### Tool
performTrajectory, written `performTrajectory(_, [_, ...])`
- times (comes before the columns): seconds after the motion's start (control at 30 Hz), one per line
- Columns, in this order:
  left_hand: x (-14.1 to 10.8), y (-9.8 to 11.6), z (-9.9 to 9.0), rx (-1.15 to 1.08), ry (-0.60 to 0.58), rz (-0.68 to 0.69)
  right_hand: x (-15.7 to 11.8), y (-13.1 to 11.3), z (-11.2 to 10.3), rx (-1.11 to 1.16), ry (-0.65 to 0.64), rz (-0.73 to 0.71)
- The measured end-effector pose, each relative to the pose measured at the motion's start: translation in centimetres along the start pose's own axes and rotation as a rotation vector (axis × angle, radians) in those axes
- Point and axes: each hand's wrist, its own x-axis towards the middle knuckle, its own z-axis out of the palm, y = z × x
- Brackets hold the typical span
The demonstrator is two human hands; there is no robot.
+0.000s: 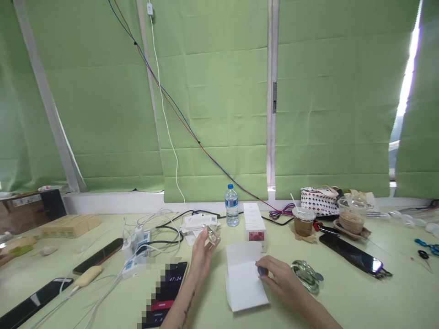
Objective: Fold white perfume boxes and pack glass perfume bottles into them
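Note:
My left hand (202, 253) is raised above the table, its fingers closed around a small shiny, see-through or metallic thing (213, 235) whose kind I cannot make out. My right hand (279, 274) pinches a small dark round disc (262, 271) at the right edge of a folded white sheet of card (245, 283). The card lies creased across, its far part tilted up towards a white box (254, 226) with a dark red picture. Right of my right hand lies a shiny greenish coil (305, 275), with a grey disc at its side.
A water bottle (232, 208) stands behind. Left are a phone showing a timer (175, 278), tangled white cables (111, 290) and more phones (98, 257). Drink cups (303, 224), a long black case (350, 253) and scissors (425, 258) lie to the right.

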Motion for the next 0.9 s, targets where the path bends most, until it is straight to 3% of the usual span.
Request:
performTrajectory(0.13, [1.1,0.4,-1.9,0.045,0.129,-0.040,0.2,0.4,-1.8,-0.150,0.287,0.015])
performTrajectory(0.23, [1.4,0.3,-2.4,0.152,0.209,-0.075,0.3,1.7,-4.6,-0.247,0.457,0.204])
performTrajectory(0.3, [1.4,0.2,-2.3,0.225,0.236,-0.053,0.0,3.3,-6.7,-0.301,0.440,0.405])
performTrajectory(0.43, [0.9,1.1,-0.7,0.327,0.176,0.045,-1.6,7.2,-9.8,-0.348,0.160,0.720])
performTrajectory(0.53, [-0.9,1.9,2.0,0.362,0.015,0.083,-3.2,9.3,-10.7,-0.367,0.037,0.772])
performTrajectory(0.57, [-1.9,1.9,3.1,0.374,-0.081,0.068,-3.7,9.6,-10.8,-0.369,0.023,0.771])
performTrajectory(0.63, [-4.1,1.1,5.4,0.440,-0.389,-0.072,-4.5,10.0,-10.8,-0.365,0.003,0.761])
performTrajectory(0.67, [-5.3,0.2,6.4,0.467,-0.525,-0.151,-4.9,10.1,-10.8,-0.361,-0.008,0.752])
performTrajectory(0.73, [-7.5,-2.0,8.3,0.549,-0.680,-0.211,-5.5,10.3,-10.7,-0.347,-0.020,0.727])
performTrajectory(0.9, [-10.7,-6.8,11.2,0.844,-0.887,-0.110,-7.0,11.1,-10.5,-0.327,0.053,0.662])
